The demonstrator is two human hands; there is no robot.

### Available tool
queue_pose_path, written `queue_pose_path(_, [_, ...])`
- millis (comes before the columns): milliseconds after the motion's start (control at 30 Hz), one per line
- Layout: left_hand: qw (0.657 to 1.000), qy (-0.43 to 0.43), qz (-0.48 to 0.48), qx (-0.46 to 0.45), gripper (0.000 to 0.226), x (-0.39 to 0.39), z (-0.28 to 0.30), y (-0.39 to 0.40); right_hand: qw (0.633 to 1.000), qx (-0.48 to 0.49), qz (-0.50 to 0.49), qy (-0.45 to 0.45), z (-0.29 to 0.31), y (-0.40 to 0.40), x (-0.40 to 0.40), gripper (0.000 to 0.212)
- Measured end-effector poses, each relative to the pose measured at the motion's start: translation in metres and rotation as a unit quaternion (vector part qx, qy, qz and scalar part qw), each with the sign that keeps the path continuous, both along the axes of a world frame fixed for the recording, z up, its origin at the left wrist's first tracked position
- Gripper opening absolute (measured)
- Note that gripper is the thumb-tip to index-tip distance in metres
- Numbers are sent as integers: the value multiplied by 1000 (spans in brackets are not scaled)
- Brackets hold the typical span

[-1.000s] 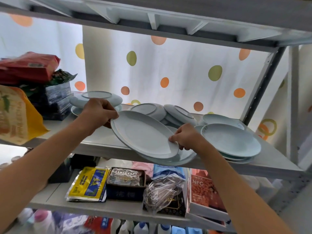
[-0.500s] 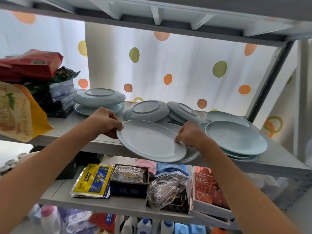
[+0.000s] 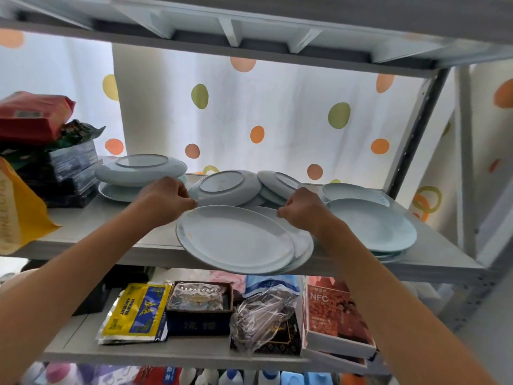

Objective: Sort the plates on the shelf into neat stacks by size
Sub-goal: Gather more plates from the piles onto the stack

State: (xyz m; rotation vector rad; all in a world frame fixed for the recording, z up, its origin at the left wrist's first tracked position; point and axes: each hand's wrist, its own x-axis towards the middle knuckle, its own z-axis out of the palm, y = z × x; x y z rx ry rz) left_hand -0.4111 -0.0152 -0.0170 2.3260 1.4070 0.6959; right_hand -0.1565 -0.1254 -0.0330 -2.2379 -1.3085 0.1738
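Large plate [image 3: 236, 240] — between both hands

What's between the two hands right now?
Head view: the large plate, which left hand and right hand hold by opposite rims; overturned plates lie behind.

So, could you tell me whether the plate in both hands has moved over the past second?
Yes. The plate has come down flatter and slid right along the shelf edge, onto the plates beneath it.

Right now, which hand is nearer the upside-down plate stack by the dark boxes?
Left. The left hand sits just in front of that upside-down plate stack; the right hand is farther right.
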Motion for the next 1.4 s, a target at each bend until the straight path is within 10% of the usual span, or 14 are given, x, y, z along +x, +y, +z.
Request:
queue_pose_path(667, [967,6,-254,25,6,286,50,-46,969,157,-126,142,45,-62,198,15])
queue_pose_path(1400, [980,95,-100,-146,20,433,-1,21,918,64,-206,333,-22,-28,351,10])
